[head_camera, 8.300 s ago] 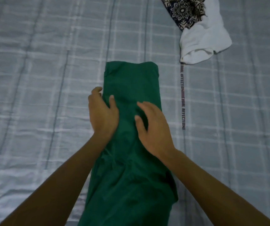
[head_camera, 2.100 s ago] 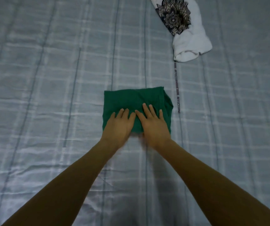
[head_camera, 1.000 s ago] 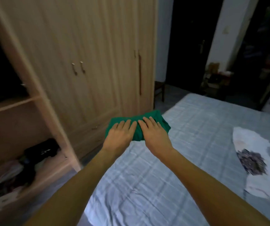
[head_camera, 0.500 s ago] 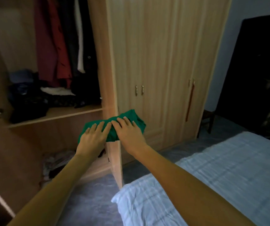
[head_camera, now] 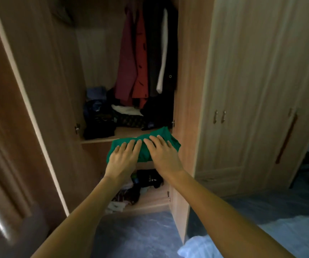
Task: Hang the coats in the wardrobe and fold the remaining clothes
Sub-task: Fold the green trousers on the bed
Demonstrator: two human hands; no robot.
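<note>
Left hand: my left hand (head_camera: 122, 159) holds the near left edge of the folded green garment (head_camera: 165, 134). The fingers lie straight across its top and the thumb is hidden underneath.
Right hand: my right hand (head_camera: 164, 155) holds the near right edge the same way, just beside the left, thumb also hidden.
Green garment: a small folded bundle at the centre of the frame, carried in the air. It is level with the front edge of the wardrobe shelf (head_camera: 125, 132) and not yet resting on it.
What changed: two seconds ago this bundle lay on the checked bed under my flat palms. I have since lifted it and turned, and the open wardrobe now fills the frame.
Meaning for the task: folding this piece looks finished, and only putting it away remains. The white printed top left on the bed is out of view and probably still needs folding.
Shelf: a heap of dark clothes (head_camera: 101, 118) covers its left and back, with bare wood at the front.
Coats: the hanging coats (head_camera: 138, 58), red and dark, fill the upper centre above the shelf.
Bed: one pale corner (head_camera: 196, 246) shows at lower right.
Writing: none legible, no brand or label.
</note>
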